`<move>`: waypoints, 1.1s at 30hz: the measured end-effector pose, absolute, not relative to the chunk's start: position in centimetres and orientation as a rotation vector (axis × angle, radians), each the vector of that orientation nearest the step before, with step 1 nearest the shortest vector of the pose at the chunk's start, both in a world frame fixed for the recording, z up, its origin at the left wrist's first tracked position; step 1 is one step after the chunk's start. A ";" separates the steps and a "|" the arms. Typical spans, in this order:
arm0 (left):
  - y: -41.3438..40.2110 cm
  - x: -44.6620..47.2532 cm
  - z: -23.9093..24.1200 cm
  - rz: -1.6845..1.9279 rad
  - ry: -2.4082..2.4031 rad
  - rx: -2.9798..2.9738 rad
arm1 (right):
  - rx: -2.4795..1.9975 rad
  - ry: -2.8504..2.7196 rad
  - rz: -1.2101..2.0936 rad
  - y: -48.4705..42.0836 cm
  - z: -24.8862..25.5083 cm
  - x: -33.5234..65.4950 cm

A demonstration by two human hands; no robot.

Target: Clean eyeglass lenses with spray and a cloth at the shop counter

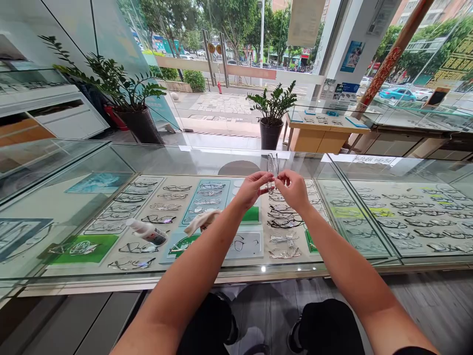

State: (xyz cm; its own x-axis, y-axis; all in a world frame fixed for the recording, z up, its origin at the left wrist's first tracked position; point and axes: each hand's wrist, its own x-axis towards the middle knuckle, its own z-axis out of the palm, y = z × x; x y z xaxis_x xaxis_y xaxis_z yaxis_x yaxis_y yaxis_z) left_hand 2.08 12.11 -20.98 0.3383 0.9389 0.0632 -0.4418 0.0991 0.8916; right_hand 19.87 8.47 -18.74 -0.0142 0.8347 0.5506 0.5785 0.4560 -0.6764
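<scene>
Thumb and forefinger of the left hand (253, 190) and of the right hand (294, 190) are pressed together on the lower part of the glasses (272, 165), with the other fingers curled in. Which part of the frame they pinch is too small to tell. The hands nearly touch, and the glasses stand upright in the air just above them, over the counter (166, 162). Such a thin frame probably wants light, even pressure from both sides, on the rim rather than the lenses, and no twisting. The frame looks wiry and dark, the lenses clear. To the left, seemingly on the smooth glass top, lie a crumpled pale cloth (201, 220) and a white plastic bottle (148, 231) on its side. Beneath the glass, rows of slim frames (284, 222) rest on matt cards.
</scene>
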 end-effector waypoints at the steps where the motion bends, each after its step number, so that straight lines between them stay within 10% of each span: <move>1: 12.1 2.0 -21.0 1.105 0.626 1.007 | -1.230 -1.696 0.332 8.5 -18.8 19.9; 33: 12.0 1.5 -21.2 0.953 0.626 1.238 | -1.270 -1.670 0.024 8.8 -18.9 20.8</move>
